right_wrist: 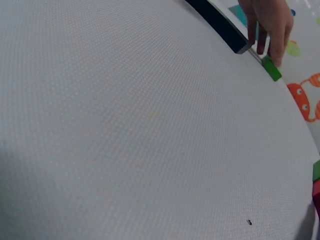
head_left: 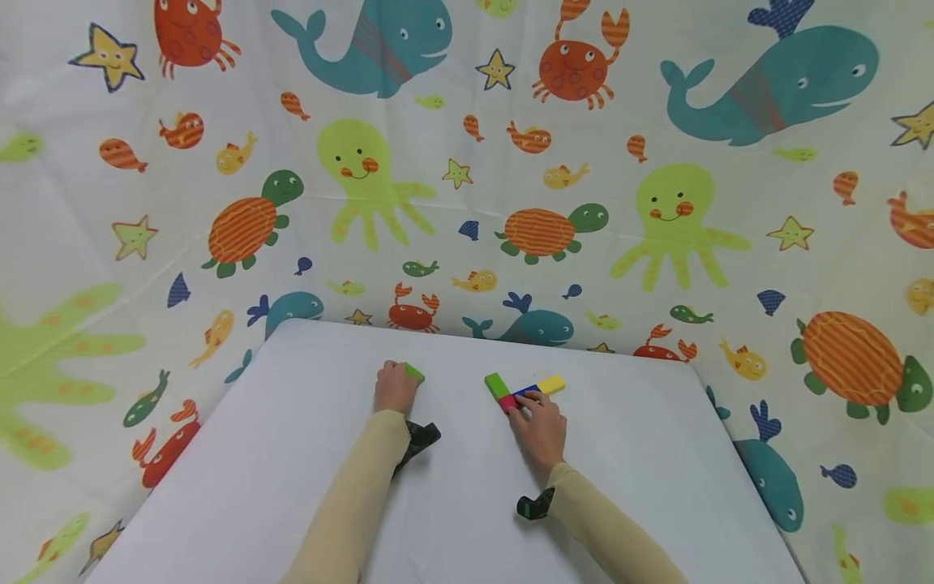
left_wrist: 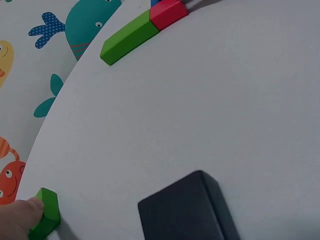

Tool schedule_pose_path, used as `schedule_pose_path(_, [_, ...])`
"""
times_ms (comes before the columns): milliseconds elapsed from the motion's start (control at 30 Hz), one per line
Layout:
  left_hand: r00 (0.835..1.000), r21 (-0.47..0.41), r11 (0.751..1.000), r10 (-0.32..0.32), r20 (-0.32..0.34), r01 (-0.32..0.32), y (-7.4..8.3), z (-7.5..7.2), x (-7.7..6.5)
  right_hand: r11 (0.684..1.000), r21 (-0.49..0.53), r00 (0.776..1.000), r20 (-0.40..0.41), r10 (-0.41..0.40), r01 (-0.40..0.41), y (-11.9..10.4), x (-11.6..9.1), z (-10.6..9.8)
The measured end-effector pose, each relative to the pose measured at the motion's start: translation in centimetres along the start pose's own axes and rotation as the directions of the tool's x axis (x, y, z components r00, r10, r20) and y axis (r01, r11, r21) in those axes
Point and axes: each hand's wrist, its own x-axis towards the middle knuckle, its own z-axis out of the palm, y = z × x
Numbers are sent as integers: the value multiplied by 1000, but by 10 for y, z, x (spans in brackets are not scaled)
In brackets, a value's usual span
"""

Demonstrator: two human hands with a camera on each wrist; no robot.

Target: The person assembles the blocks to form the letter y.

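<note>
In the head view, my left hand (head_left: pixel 396 388) pinches a small green block (head_left: pixel 414 373) near the table's far edge. The left wrist view shows a thumb on that green block's side (left_wrist: pixel 49 215). To its right, a long green block (head_left: pixel 496 385) touches a red block (head_left: pixel 507 402), with a blue block (head_left: pixel 527 391) and a yellow block (head_left: pixel 551 384) running off to the right. My right hand (head_left: pixel 541 430) touches the red and blue blocks with thumb and fingertips; its grip there is partly hidden. No right fingers show in the right wrist view.
A white table (head_left: pixel 452 503) lies beneath both hands. Black wrist devices (head_left: pixel 535 507) jut from under the tan sleeves (head_left: pixel 609 523). Behind the table hangs a cloth (head_left: pixel 438 268) printed with sea animals.
</note>
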Motion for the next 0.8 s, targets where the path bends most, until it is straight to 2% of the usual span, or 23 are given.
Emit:
schedule_pose_path(200, [998, -11, 1000, 28, 54, -28, 8, 5, -4, 1000, 3, 1000, -2, -5, 5, 2, -2, 4])
schedule_pose_path(333, [998, 16, 999, 49, 46, -49, 12, 7, -5, 1000, -5, 1000, -9, -14, 14, 3, -2, 5])
schedule_pose_path(800, [998, 29, 1000, -2, 71, 0, 12, 19, 6, 1000, -6, 999, -25, -24, 24, 4, 1, 4])
